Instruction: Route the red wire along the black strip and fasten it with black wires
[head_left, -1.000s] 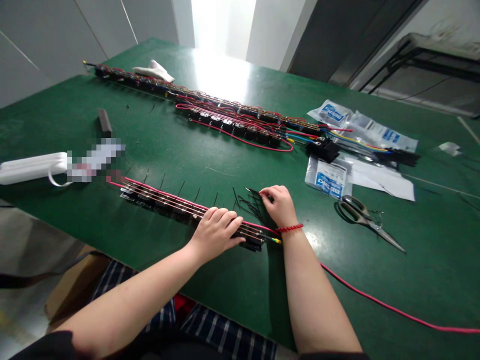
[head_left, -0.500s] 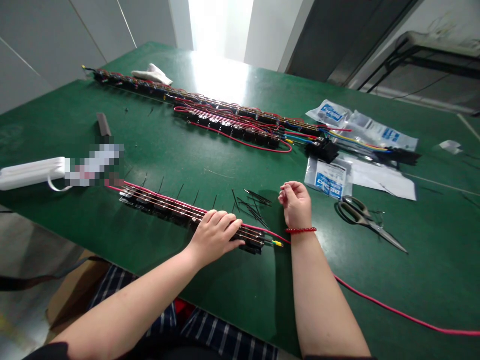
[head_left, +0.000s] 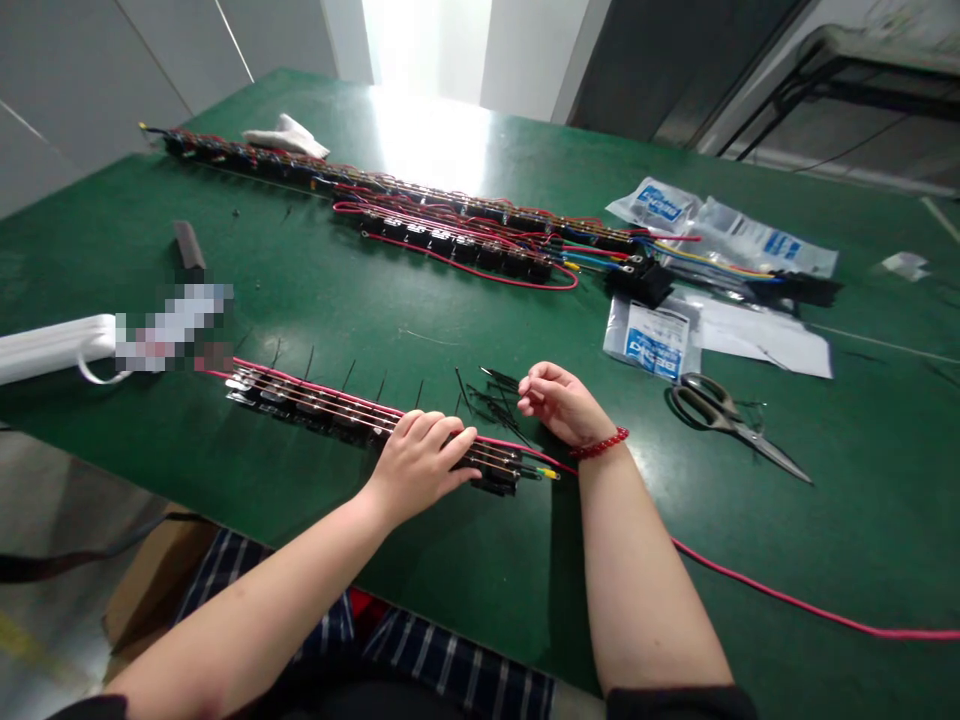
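Observation:
My left hand (head_left: 421, 465) lies over the near black strip of terminal blocks (head_left: 315, 408), its fingers wrapped across the far side and the thumb on the near side. Copper-coloured rods and a red wire (head_left: 787, 597) run along this strip, and thin black cable ties stick up from its far edge. At the strip's right end is a yellow-sleeved lug (head_left: 549, 473). My right hand (head_left: 566, 405) is closed in a pinch beside a small pile of loose black cable ties (head_left: 495, 408). Whatever its fingertips hold, if anything, I cannot make out.
Scissors (head_left: 739, 425) lie at the right, near plastic bags (head_left: 652, 335) and white paper (head_left: 772, 335). Longer wired strips (head_left: 450, 240) stretch across the back, with a white cloth (head_left: 289, 137) behind. A white object (head_left: 56, 345) and a dark bar (head_left: 189, 248) are at the left.
My right hand has moved left from open table to the pile of cable ties, its wrist bending inward. My left hand stays on the strip. The view has shifted slightly.

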